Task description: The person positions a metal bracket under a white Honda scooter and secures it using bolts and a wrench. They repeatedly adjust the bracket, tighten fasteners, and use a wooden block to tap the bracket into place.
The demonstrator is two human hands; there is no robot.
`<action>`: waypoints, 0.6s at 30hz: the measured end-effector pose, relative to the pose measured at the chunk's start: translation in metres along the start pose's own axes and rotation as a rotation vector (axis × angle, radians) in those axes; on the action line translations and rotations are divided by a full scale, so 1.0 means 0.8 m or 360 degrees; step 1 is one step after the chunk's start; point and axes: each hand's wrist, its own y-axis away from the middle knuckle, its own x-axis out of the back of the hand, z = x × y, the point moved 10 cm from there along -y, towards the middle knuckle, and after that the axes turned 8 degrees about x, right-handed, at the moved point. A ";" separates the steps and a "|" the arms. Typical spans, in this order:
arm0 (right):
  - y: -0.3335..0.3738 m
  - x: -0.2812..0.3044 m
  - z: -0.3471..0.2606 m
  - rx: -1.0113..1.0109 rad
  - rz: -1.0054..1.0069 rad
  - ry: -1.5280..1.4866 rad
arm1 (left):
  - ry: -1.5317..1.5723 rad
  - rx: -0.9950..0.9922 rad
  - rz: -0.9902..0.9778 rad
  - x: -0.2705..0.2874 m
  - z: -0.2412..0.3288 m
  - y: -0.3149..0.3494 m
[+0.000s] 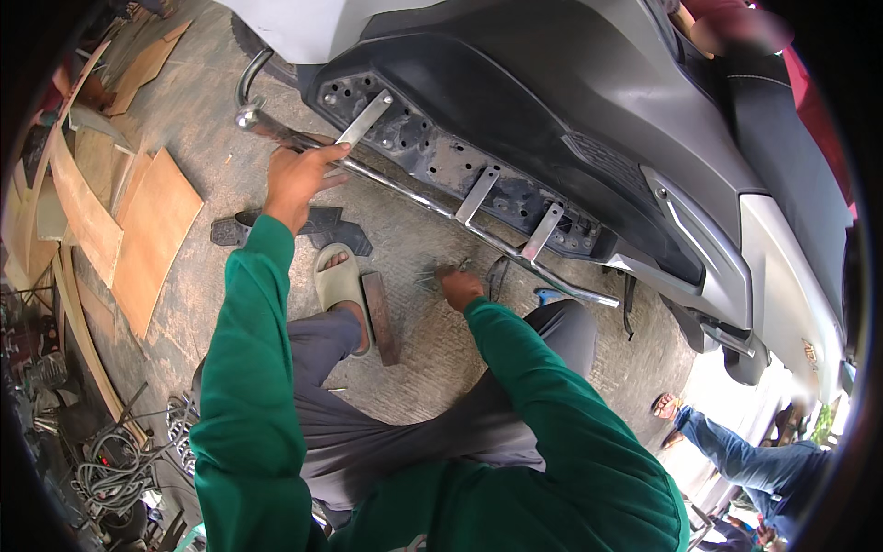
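A shiny bent metal tube (405, 189) runs along the side of a grey scooter (589, 110), joined to its footboard by three flat metal brackets (477, 195). My left hand (296, 177) is closed around the tube near its curved front end, beside the first bracket. Below the tube, close to the floor, my right hand (460, 287) is a closed fist. Thin pale lines show near its fingers, but what it holds is too small to make out. A dark curved cable (498, 276) hangs just right of that hand.
Dark rubber mats (336, 230) and a rusty metal bar (380, 317) lie by my sandalled foot (337, 276). Plywood sheets (156, 241) lean at the left, above coiled cables (115, 478). At the lower right is another person's leg (736, 451); red clothing shows at the upper right.
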 end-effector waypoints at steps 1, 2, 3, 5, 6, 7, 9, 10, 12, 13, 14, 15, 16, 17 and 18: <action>-0.001 0.000 -0.003 0.0026 0.0017 -0.0012 | 0.0000 -0.0021 -0.0013 -0.001 0.001 0.001; -0.003 0.004 -0.005 0.0048 0.0070 -0.0005 | -0.0010 -0.0029 -0.0011 -0.001 0.002 0.001; -0.004 0.001 -0.006 0.0050 0.0037 0.0006 | -0.0021 -0.0033 -0.0011 -0.001 0.002 0.001; -0.005 -0.003 -0.006 0.0078 -0.0002 0.0023 | -0.0044 -0.0067 -0.0001 -0.001 0.002 0.003; -0.004 -0.005 -0.003 0.0072 -0.0038 0.0044 | -0.0053 -0.0063 0.0008 0.000 0.002 0.003; -0.002 -0.008 -0.004 0.0084 -0.0088 0.0045 | -0.0058 -0.0071 0.0013 0.000 0.002 0.002; 0.006 -0.002 -0.004 0.0078 -0.0141 0.0122 | -0.0092 -0.0050 -0.0013 -0.002 0.000 0.000; 0.012 0.013 -0.008 0.0074 -0.0061 0.0047 | -0.0094 -0.0053 -0.0010 -0.002 0.000 -0.002; 0.038 0.044 -0.024 0.0047 -0.0008 -0.0021 | -0.0106 -0.0058 0.0011 0.000 0.000 -0.003; 0.051 0.065 -0.043 0.0202 -0.0035 -0.0093 | -0.0125 -0.0057 0.0001 0.000 0.001 -0.004; 0.070 0.080 -0.061 0.0343 -0.0160 -0.0157 | -0.0134 -0.0061 0.0000 0.001 0.001 -0.004; 0.095 0.097 -0.077 0.0460 -0.0285 -0.0192 | -0.0138 -0.0064 -0.0001 0.001 0.001 -0.005; 0.124 0.130 -0.089 0.0554 -0.0173 -0.0290 | -0.0140 -0.0087 -0.0006 0.000 0.002 -0.005; 0.160 0.165 -0.097 0.0653 -0.0006 -0.0383 | -0.0139 -0.0081 -0.0005 0.000 0.001 -0.006; 0.198 0.196 -0.091 0.0675 0.0135 -0.0466 | -0.0142 -0.0087 -0.0004 0.000 0.002 -0.005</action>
